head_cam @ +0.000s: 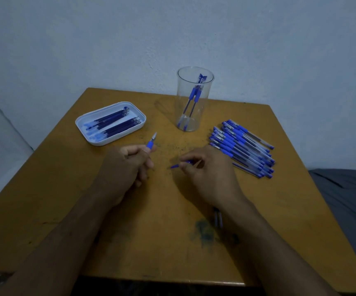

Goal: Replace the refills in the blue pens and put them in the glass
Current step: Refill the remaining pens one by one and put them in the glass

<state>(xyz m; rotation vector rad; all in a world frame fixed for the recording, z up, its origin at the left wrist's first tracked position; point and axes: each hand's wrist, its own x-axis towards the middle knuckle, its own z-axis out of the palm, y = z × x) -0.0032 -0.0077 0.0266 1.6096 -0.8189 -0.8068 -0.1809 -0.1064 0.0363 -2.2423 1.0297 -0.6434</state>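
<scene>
My left hand [128, 165] grips a blue pen front section [152, 142], its silver tip pointing up and away. Just to the right, my right hand [207, 167] pinches a thin blue part [178, 165], perhaps a refill or a barrel, whose end points left above the table. A clear glass [194, 99] stands at the back centre with two blue pens inside. A pile of several blue pens [243, 146] lies right of my right hand. A white tray [83, 124] at the back left holds several dark blue refills [115, 122].
The brown wooden table [172, 242] carries ink stains near its front. Two thin blue pieces [218, 217] lie beside my right wrist. A pale wall rises behind the table. Grey fabric [348, 193] shows past the right edge.
</scene>
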